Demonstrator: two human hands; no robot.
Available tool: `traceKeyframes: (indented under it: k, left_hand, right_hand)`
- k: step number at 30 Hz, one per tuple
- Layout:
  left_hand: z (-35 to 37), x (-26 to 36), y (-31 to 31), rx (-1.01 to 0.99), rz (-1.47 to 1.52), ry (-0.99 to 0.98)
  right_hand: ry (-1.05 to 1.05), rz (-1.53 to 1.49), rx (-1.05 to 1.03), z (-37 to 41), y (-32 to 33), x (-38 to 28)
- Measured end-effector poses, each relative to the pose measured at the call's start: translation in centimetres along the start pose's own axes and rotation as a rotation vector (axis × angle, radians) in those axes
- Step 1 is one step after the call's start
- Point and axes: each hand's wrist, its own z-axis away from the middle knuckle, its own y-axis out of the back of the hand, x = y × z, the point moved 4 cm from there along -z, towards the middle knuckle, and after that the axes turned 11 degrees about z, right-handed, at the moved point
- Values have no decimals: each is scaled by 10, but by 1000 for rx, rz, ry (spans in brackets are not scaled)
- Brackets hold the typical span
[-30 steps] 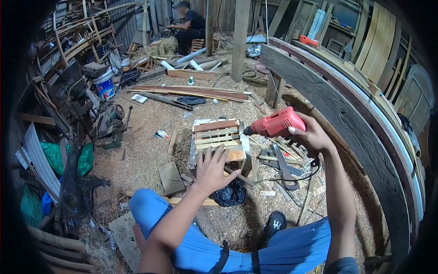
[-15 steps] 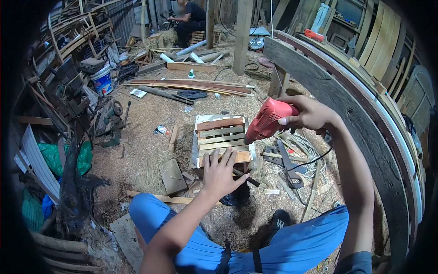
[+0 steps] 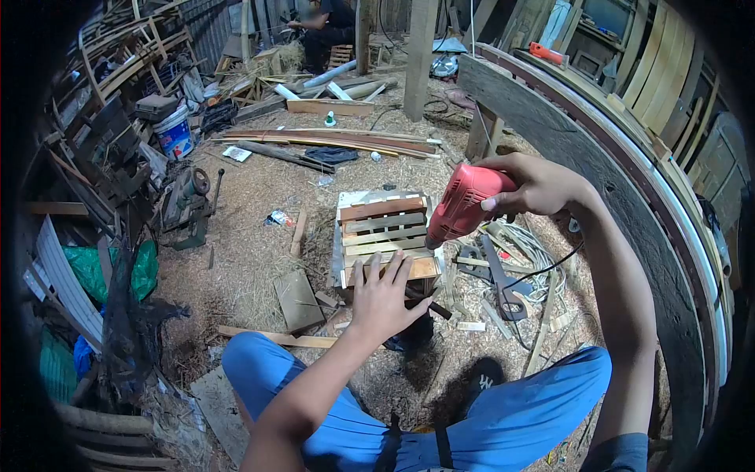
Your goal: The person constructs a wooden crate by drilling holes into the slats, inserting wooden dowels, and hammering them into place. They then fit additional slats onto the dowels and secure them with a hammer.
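Observation:
A small slatted wooden crate (image 3: 385,222) rests on a pale board (image 3: 346,203) over a low stand in front of me. My left hand (image 3: 384,297) lies on the crate's near slats with its fingers spread. In my right hand (image 3: 543,187) is a red power drill (image 3: 468,200), tilted so that its nose points down at the crate's right edge. The drill's tip overlaps the right ends of the slats in this view. A dark cord (image 3: 543,270) trails down below my right wrist.
Right of the stand lie a handsaw (image 3: 501,275) and a coiled pale cable (image 3: 535,245). A thick timber beam (image 3: 566,149) runs along my right. A bench vise (image 3: 193,208) stands left. Long wood strips (image 3: 338,144) lie ahead; a person (image 3: 324,31) sits at the back.
The view has shifted slightly. The drill stays at the crate's right edge, a little more upright, and my left hand keeps its place on the slats.

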Motion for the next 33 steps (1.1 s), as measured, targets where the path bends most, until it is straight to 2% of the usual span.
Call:
traceKeyframes:
  k: [12,18,21,23,25,27,29,31,32,33]
  left_hand:
    - [1,0,1,-7,3,-12]
    - [0,-1,0,-8,-4,-9]
    - [0,0,0,-18,-1,-2]
    - [-1,0,1,-24,3,0]
    - [-2,1,1,-26,7,3]
    - [-2,1,0,-30,-6,6]
    - [-2,2,-1,-35,-4,10]
    - [-3,3,-1,-40,-3,13]
    - [-3,4,0,-43,-6,18]
    - [-3,4,0,-46,-9,23]
  right_hand:
    - [-59,-43,-63,-5,-1,0]
    - [32,20,-88,-11,1,-4]
    - [-49,88,-146,-16,4,-8]
    - [31,148,-152,-22,5,-8]
    - [-3,82,-186,-27,3,-5]
    - [209,225,-123,-32,4,-13]
    - [150,266,-152,-37,6,-23]
    - [-15,224,-267,-41,3,-28]
    - [93,184,-238,-45,-2,-26]
    - [93,181,-238,-46,-2,-31]
